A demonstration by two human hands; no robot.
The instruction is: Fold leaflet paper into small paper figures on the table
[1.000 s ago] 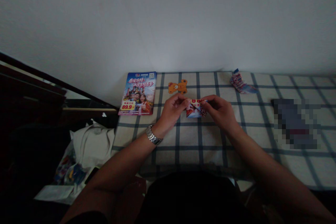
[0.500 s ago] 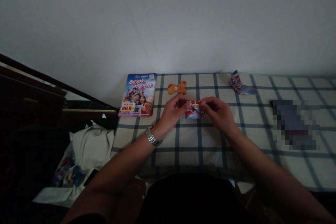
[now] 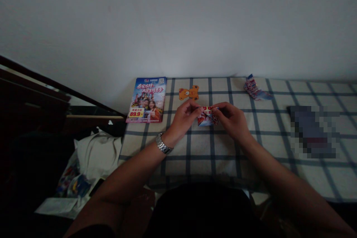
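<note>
Between my two hands is a small folded flyer [image 3: 207, 119], printed in red, white and blue, just above the checked cloth. My left hand [image 3: 186, 118], with a metal watch [image 3: 164, 144] on its wrist, pinches the flyer's left side between thumb and fingers. On the opposite side, my right hand [image 3: 232, 119] pinches the upper right part the same way. The fingers cover the flyer's upper corners. A stack of glossy flyers [image 3: 147, 100] lies to the left of my hands, and a bundle of folded paper pieces [image 3: 254, 88] rests at the back right.
A checked cloth [image 3: 200, 156] covers the surface, which meets a pale wall [image 3: 195, 26]. Beyond my left hand is a bear-shaped picture [image 3: 189, 93]. A blurred dark object [image 3: 312, 130] lies at right. White bags [image 3: 97, 152] stand lower left, by dark wooden furniture [image 3: 33, 108].
Both hands keep their pinch on the folded flyer, with only slight finger movement. The flyer's lower edge looks a little more uneven. The view has shifted very slightly.
</note>
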